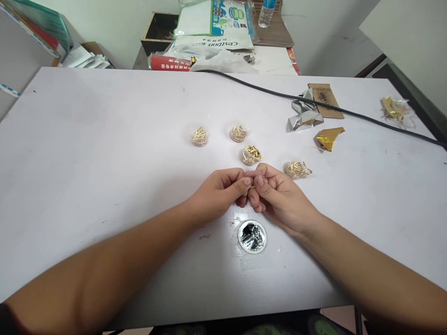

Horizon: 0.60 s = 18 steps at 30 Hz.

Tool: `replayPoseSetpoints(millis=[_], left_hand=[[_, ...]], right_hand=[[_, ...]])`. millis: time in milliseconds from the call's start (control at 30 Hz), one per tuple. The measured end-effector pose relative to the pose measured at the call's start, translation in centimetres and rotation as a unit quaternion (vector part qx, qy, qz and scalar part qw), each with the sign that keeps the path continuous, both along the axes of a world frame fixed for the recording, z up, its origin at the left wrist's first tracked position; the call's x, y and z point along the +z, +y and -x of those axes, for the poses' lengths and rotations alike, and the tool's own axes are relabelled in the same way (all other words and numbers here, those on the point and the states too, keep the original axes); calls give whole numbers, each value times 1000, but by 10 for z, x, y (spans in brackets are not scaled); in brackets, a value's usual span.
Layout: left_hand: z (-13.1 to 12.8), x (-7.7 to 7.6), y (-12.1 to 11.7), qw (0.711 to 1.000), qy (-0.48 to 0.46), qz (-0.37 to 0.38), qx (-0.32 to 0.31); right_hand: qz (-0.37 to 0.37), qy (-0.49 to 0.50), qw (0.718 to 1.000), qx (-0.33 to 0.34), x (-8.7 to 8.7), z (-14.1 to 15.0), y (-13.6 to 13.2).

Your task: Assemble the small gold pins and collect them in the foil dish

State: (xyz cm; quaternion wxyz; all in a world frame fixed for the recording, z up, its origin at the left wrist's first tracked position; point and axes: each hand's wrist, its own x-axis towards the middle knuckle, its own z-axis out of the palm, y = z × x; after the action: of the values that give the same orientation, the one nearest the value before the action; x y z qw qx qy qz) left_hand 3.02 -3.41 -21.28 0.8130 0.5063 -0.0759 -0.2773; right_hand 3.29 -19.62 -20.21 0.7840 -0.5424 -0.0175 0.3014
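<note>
My left hand and my right hand meet above the white table, thumbs and fingertips pinched close together. Between the thumbs shows a sliver of a thin gold-coloured piece; the fingers cover the rest of it. Just beyond the hands is a small clear cup of short gold-coloured pieces. Similar cups hold slim gold-coloured pieces: a left cup, a back cup and a right cup. Nearer to me, below the hands, lies a round metal-rimmed disc with a dark, shiny centre.
A black cable crosses the far right of the table. Near it lie crumpled silver foil, gold foil, a brown cardboard piece and a clear bag. Behind the table are packages and a water bottle.
</note>
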Motion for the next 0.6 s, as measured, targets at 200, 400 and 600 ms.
replayPoseSetpoints(millis=[200, 400, 600], left_hand=[[0, 0, 0, 1000, 4, 7, -2], [0, 0, 0, 1000, 10, 5, -5], [0, 2, 1, 1000, 12, -2, -10]], right_hand=[[3, 0, 1000, 10, 1, -1, -1], [14, 0, 1000, 8, 2, -2, -1], [11, 5, 1000, 12, 3, -2, -1]])
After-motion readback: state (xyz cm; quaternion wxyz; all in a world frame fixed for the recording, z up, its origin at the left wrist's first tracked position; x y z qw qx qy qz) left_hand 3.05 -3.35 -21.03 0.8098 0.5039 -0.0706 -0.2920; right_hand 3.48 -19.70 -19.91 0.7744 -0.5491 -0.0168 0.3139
